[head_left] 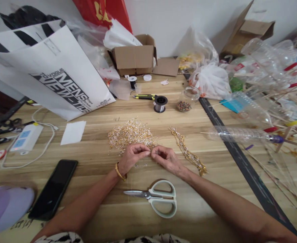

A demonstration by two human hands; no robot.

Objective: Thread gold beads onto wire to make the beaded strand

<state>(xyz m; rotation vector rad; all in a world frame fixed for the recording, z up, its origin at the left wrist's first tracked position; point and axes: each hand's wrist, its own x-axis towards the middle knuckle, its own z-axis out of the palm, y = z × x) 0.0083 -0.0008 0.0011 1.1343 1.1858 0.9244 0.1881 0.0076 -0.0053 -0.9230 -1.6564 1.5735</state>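
My left hand (133,158) and my right hand (168,159) meet fingertip to fingertip over the table, both closed in a pinch. Whatever sits between the fingers is too small to make out. Just beyond them spreads a pile of small gold and pale beads or findings (130,133). A short beaded strand (141,165) lies below the fingertips, between the wrists. To the right of my right hand are bundled gold chains (190,153). Scissors with pale handles (163,199) rest nearer my body, blades pointing left.
A phone (54,189) and a white power strip (26,137) lie on the left. A wire spool (159,104), a cutter knife (144,97) and a jar of beads (185,105) stand behind the pile. Plastic bottles (257,104) crowd the right; a large paper bag (62,67) leans at left.
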